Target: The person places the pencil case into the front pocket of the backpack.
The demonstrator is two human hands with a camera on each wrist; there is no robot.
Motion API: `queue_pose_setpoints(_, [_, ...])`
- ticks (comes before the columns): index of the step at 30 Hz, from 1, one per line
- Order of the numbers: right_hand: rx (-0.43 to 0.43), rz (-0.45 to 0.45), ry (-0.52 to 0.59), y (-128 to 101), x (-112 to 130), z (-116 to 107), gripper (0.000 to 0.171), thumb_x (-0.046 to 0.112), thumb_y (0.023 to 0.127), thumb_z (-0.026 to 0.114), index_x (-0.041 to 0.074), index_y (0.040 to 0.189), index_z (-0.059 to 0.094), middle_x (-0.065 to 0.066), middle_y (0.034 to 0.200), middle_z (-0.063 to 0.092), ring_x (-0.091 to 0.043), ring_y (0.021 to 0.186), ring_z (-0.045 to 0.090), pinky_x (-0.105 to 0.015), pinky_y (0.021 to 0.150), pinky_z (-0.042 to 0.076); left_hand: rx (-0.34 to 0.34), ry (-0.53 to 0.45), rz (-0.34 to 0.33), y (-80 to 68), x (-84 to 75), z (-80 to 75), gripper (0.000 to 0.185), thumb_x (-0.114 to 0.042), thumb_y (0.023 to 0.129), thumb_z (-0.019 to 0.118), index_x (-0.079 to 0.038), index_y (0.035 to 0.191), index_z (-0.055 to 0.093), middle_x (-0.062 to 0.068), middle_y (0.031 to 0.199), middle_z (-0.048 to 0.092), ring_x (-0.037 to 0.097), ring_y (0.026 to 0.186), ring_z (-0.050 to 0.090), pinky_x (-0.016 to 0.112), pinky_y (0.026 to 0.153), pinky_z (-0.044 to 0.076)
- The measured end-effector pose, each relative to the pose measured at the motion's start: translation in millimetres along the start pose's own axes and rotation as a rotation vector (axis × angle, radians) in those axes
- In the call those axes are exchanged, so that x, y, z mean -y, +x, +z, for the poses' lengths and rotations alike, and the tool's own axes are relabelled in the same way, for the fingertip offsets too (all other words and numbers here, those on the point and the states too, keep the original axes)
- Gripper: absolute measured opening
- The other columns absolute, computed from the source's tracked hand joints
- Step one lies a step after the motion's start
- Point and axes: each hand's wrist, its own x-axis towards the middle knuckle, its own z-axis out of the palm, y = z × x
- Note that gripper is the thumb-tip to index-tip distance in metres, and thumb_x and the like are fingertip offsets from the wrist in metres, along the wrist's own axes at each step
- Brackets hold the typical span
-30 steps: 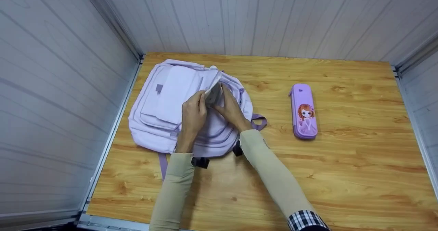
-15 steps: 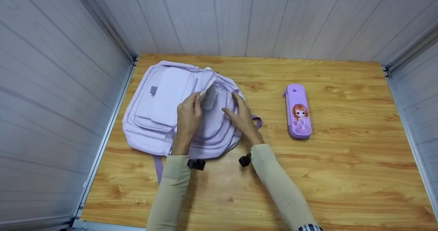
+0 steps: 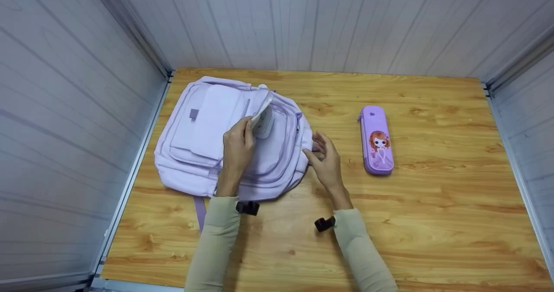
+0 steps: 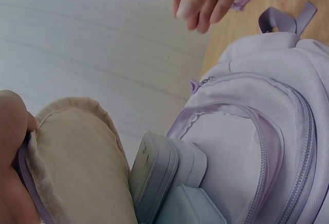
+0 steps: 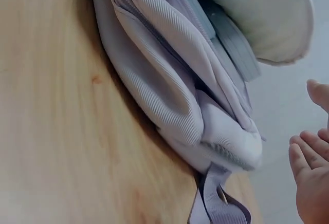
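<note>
Because the left hand (image 3: pixel 237 147) pinches the flap (image 4: pixel 79 162) of the backpack (image 3: pixel 203 140), boxes (image 4: pixel 154 170) show beside those fingers; the right hand (image 3: pixel 327 164), fingers loosely spread, holding nothing, hangs just beside it, the pencil case (image 3: pixel 376 140) lying beyond them.

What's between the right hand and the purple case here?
Only bare wooden tabletop lies between the right hand and the purple case; the head view shows it.
</note>
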Motion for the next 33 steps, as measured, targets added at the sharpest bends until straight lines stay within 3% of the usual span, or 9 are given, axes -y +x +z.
queue_pose_setpoints(7, [-0.123, -0.012, -0.010, -16.1, -1.4, -23.8, 0.050, -0.005, 0.084, 0.068, -0.017, 0.128, 0.046, -0.030, 0.118, 0.057, -0.047, 0.112, 0.053, -0.053, 0.096, 0.044, -0.008, -0.006, -0.003, 0.2, -0.8, 0.4, 0.024, -0.009, 0.099, 0.049, 0.005, 0.105, 0.067, 0.019, 0.101, 0.071, 0.029, 0.097, 0.068, 0.040, 0.082, 0.055])
queue_pose_setpoints(10, [-0.214, -0.025, -0.023, -20.9, -16.9, -35.1, 0.048, -0.006, 0.083, 0.068, -0.016, 0.125, 0.049, -0.032, 0.117, 0.057, -0.046, 0.111, 0.053, -0.055, 0.096, 0.042, -0.020, -0.007, 0.005, 0.2, -0.7, 0.4, 0.024, -0.010, 0.099, 0.049, 0.004, 0.104, 0.068, 0.018, 0.099, 0.071, 0.028, 0.096, 0.069, 0.039, 0.081, 0.055])
queue_pose_setpoints(16, [-0.502, -0.021, -0.112, -29.0, -46.8, -57.7, 0.042, -0.006, 0.082, 0.069, -0.011, 0.120, 0.054, -0.027, 0.119, 0.057, -0.033, 0.114, 0.051, -0.043, 0.102, 0.039, -0.024, -0.016, 0.012, -0.8, 0.1, -0.3, 0.024, -0.010, 0.099, 0.049, 0.004, 0.105, 0.068, 0.018, 0.099, 0.071, 0.027, 0.094, 0.069, 0.040, 0.079, 0.055])
queue_pose_setpoints(19, [-0.655, -0.014, -0.204, -30.0, -54.9, -67.8, 0.049, -0.003, 0.078, 0.073, -0.008, 0.122, 0.052, -0.024, 0.123, 0.052, -0.030, 0.118, 0.046, -0.036, 0.106, 0.033, -0.026, -0.012, 0.015, -1.3, 0.7, -0.8, 0.024, -0.010, 0.099, 0.049, 0.004, 0.105, 0.068, 0.018, 0.098, 0.071, 0.028, 0.092, 0.069, 0.040, 0.078, 0.055])
queue_pose_setpoints(22, [-0.760, 0.064, -0.295, -29.1, -61.7, -76.5, 0.062, 0.005, 0.075, 0.078, -0.002, 0.128, 0.048, -0.021, 0.130, 0.045, -0.028, 0.122, 0.041, -0.033, 0.109, 0.027, -0.026, -0.004, 0.018, -1.0, 1.3, -1.4, 0.024, -0.009, 0.099, 0.049, 0.005, 0.105, 0.067, 0.018, 0.098, 0.071, 0.028, 0.092, 0.069, 0.040, 0.078, 0.055])
queue_pose_setpoints(27, [-0.778, 0.264, -0.393, -27.8, -68.0, -87.2, 0.075, 0.018, 0.074, 0.080, 0.007, 0.137, 0.041, -0.015, 0.140, 0.038, -0.028, 0.129, 0.034, -0.033, 0.110, 0.021, -0.022, -0.002, 0.004, -1.6, 1.5, -2.2, 0.024, -0.009, 0.099, 0.049, 0.005, 0.105, 0.067, 0.019, 0.098, 0.071, 0.029, 0.093, 0.069, 0.040, 0.078, 0.055])
queue_pose_setpoints(33, [-0.760, 0.336, -0.440, -23.3, -74.2, -99.7, 0.079, 0.020, 0.074, 0.081, 0.006, 0.139, 0.038, -0.015, 0.143, 0.036, -0.030, 0.131, 0.033, -0.035, 0.113, 0.018, -0.008, -0.004, 0.003, -2.1, 0.1, -1.8, 0.024, -0.009, 0.100, 0.048, 0.006, 0.105, 0.066, 0.019, 0.099, 0.071, 0.030, 0.093, 0.069, 0.041, 0.079, 0.055])
